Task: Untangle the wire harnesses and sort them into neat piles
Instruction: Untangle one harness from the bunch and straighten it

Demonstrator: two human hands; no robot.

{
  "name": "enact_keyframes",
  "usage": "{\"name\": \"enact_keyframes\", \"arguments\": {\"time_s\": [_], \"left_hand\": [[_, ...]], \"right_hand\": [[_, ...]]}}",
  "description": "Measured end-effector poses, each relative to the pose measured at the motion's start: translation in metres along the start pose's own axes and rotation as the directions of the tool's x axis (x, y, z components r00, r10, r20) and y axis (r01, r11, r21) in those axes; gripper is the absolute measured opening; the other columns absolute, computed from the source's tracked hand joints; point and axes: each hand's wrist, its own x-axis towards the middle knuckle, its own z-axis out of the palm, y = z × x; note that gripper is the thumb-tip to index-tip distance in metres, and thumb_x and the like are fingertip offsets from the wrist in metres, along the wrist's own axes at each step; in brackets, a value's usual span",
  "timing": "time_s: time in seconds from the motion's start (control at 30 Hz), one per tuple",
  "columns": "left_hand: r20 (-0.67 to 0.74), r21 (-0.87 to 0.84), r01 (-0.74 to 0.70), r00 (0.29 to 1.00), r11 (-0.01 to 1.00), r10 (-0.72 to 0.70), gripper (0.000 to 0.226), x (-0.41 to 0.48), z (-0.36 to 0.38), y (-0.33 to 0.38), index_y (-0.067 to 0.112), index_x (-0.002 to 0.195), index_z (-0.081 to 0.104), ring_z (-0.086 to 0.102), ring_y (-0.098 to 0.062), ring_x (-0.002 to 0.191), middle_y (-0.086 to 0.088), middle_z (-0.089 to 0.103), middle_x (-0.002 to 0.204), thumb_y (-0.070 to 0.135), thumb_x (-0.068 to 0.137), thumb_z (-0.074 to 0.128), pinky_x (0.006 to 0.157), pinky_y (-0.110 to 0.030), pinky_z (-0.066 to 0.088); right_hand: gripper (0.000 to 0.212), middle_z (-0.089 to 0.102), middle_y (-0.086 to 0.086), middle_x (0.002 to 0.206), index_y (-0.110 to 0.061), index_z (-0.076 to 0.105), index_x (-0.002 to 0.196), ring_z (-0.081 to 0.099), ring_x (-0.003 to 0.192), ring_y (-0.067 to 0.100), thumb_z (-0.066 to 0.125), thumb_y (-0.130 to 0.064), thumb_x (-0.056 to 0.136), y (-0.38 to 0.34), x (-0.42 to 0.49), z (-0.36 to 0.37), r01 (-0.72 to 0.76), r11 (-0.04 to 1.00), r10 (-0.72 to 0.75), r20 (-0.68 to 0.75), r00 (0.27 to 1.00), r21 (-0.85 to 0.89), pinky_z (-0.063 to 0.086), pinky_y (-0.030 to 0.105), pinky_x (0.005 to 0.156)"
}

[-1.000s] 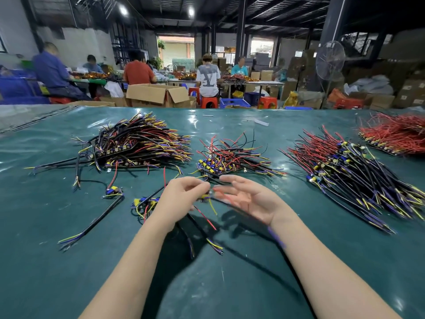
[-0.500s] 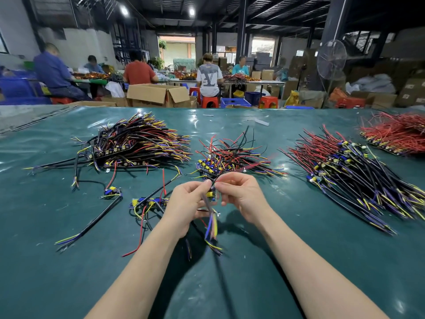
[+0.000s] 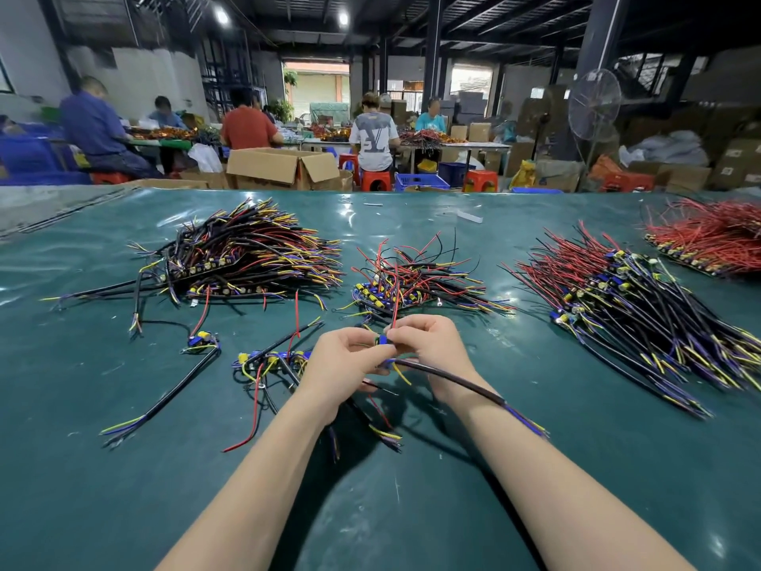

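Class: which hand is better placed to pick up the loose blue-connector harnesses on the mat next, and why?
Likely left: the left hand is right beside the loose harnesses; the right hand lies beyond it, farther away.

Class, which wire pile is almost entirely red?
The far-right pile; the left pile, middle pile and large right pile mix in black, yellow and blue.

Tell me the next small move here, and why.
Probably ease the hands apart: left hand and right hand both pinch at a blue connector, a black cable trails past the right wrist, and other wires hang below the left hand, seemingly tangled.
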Motion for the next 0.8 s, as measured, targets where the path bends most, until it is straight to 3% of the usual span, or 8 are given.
{"name": "enact_keyframes", "arguments": {"time_s": [0.13,0.23,0.37,0.53,0.63,0.8], "left_hand": [[0.06,-0.058,0.073,0.996,0.996,-0.07,0.01,0.003,-0.004,0.0,0.015,0.075,0.062,0.062,-0.008,0.051,0.001,0.062,0.064,0.008,0.081,0.066,0.044,-0.018,0.046],[0.113,-0.092,0.115,0.988,0.989,-0.104,0.01,0.004,-0.009,0.0,0.014,0.076,0.063,0.062,-0.015,0.059,-0.005,0.063,0.073,0.007,0.082,0.064,0.049,-0.021,0.049],[0.172,-0.086,0.116,0.98,0.99,-0.1,0.017,0.004,-0.009,0.0,0.013,0.081,0.063,0.063,-0.01,0.061,-0.002,0.064,0.074,-0.003,0.084,0.058,0.054,-0.021,0.052],[0.247,-0.057,0.14,0.961,0.988,-0.122,0.035,0.004,-0.014,-0.002,0.011,0.086,0.062,0.066,-0.01,0.062,0.0,0.067,0.069,-0.02,0.082,0.046,0.063,-0.023,0.055],[0.28,-0.083,0.139,0.954,0.987,-0.11,0.044,0.005,-0.016,-0.003,0.008,0.088,0.061,0.068,-0.01,0.063,0.0,0.07,0.068,-0.028,0.08,0.038,0.06,-0.021,0.057],[0.295,-0.069,0.169,0.945,0.983,-0.142,0.051,0.005,-0.017,-0.002,0.009,0.094,0.06,0.069,-0.01,0.068,-0.007,0.069,0.082,-0.03,0.077,0.033,0.06,-0.021,0.055]], "right_hand": [[0.029,0.055,0.006,0.049,-0.002,0.057,0.058,0.052,0.038,0.008,0.049,0.018,0.078,-0.002,-0.001,0.0,-0.063,0.995,0.06,0.039,0.997,0.078,0.047,0.018,0.045],[0.023,0.057,0.0,0.045,-0.004,0.06,0.067,0.054,0.039,0.008,0.053,0.015,0.079,-0.004,-0.002,-0.002,-0.125,0.985,0.118,0.066,0.991,0.12,0.049,0.019,0.043],[0.022,0.057,-0.009,0.047,-0.011,0.062,0.077,0.054,0.04,0.004,0.054,0.009,0.083,-0.002,-0.002,-0.004,-0.126,0.988,0.119,0.086,0.989,0.088,0.048,0.017,0.044],[0.02,0.057,-0.009,0.046,-0.009,0.059,0.073,0.053,0.041,0.002,0.053,0.006,0.086,0.001,0.0,-0.007,-0.204,0.968,0.178,0.172,0.969,0.144,0.048,0.016,0.048],[0.022,0.056,-0.003,0.053,-0.008,0.056,0.071,0.052,0.042,0.003,0.051,0.007,0.087,0.002,-0.002,-0.005,-0.198,0.968,0.175,0.148,0.973,0.156,0.047,0.016,0.047],[0.025,0.048,0.005,0.063,-0.008,0.049,0.067,0.048,0.051,0.011,0.052,0.008,0.087,0.005,-0.003,-0.001,-0.079,0.997,0.08,0.017,0.997,-0.016,0.046,0.018,0.046]]}}
